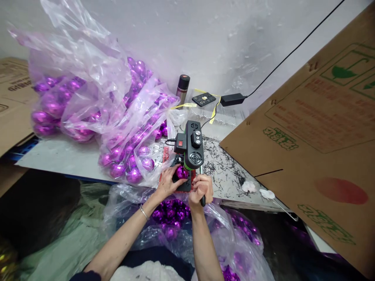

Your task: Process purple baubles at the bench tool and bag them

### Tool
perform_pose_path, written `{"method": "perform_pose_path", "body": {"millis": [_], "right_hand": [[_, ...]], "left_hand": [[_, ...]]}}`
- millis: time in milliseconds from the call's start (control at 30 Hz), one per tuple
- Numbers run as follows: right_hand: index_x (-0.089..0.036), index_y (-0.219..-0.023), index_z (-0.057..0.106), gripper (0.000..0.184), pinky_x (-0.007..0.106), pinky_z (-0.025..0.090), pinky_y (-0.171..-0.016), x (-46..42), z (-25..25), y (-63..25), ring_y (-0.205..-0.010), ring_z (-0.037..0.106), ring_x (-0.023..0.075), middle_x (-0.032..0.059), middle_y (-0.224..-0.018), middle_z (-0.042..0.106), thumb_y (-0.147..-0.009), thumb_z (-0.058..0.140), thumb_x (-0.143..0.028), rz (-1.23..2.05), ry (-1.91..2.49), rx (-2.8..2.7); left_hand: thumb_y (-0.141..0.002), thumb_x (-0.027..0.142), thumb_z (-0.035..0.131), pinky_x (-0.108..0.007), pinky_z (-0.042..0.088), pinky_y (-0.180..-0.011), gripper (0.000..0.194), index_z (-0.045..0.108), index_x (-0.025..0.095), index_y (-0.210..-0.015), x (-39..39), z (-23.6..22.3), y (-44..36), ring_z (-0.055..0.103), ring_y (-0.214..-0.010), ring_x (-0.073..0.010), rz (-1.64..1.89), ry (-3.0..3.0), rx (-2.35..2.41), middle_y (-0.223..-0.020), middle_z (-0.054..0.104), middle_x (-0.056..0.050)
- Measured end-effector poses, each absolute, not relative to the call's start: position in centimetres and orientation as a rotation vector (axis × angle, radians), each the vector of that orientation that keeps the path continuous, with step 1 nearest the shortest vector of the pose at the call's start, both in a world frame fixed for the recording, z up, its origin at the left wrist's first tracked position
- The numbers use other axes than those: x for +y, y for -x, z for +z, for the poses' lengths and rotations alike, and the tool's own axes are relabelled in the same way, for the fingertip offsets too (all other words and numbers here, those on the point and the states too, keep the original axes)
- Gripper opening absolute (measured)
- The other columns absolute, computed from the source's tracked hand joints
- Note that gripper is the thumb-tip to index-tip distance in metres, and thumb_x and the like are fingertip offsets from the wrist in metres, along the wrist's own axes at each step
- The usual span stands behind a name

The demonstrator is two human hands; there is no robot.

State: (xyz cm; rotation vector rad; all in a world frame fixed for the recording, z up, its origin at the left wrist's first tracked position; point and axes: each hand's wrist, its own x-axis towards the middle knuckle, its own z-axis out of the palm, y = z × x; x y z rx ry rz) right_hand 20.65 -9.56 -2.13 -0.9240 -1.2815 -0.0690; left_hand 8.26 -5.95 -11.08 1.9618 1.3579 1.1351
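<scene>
Bagged balls (129, 156): purple, in clear plastic on the white table (67, 162), left of the machine.
Left hand (168, 181): thumb and forefinger closed about one purple ball (181, 172).
Purple ball: at the fingertips, right of the left palm, under the front end of the black machine (194, 142); round, so no long axis; the left hand is nearer.
Black machine: long axis pointing away from the person.
Right hand (201, 189): fist wrapped round the lever (202, 201), right of that ball.
Carton (307, 156): well right of both hands.

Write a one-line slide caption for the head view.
The left hand holds a shiny purple ball under a black machine while the right hand grips its lever, bagged purple balls nearby.
</scene>
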Motion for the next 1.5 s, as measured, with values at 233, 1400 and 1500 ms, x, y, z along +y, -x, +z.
{"method": "perform_pose_path", "body": {"millis": [233, 1400, 1500], "right_hand": [[-0.025, -0.075, 0.050, 0.037, 0.031, 0.045, -0.058, -9.4, -2.3, -20.4, -0.063, 0.056, 0.0140, -0.0014, -0.076, 0.056, -0.110, 0.038, -0.024, -0.085, 0.922, -1.271], [-0.025, -0.072, 0.049, 0.041, 0.035, 0.048, -0.066, -9.3, -3.3, -20.2, -0.062, 0.057, 0.0146, -0.0018, -0.071, 0.057, -0.111, 0.035, -0.028, -0.155, 0.944, -1.283], [-0.025, -0.069, 0.047, 0.043, 0.032, 0.045, -0.060, -9.6, -0.7, -20.0, -0.061, 0.056, 0.0139, -0.0017, -0.068, 0.056, -0.111, 0.038, -0.025, -0.083, 1.003, -1.216]], "left_hand": [[-0.095, 0.045, 0.081, -0.045, 0.059, -0.104, 0.058, 0.064, 0.022, -0.146, -6.0, -11.1, -8.4, 0.075, -0.118, -0.0311, 1.155, -1.992, 1.370, -0.126, 0.080, -0.012], [-0.094, 0.049, 0.080, -0.047, 0.059, -0.103, 0.057, 0.066, 0.023, -0.143, -5.8, -11.6, -8.1, 0.075, -0.118, -0.0320, 1.142, -1.953, 1.382, -0.128, 0.079, -0.012], [-0.093, 0.049, 0.082, -0.047, 0.059, -0.103, 0.058, 0.067, 0.023, -0.143, -5.6, -11.5, -8.1, 0.076, -0.115, -0.0316, 1.152, -1.933, 1.382, -0.125, 0.080, -0.011]]}}
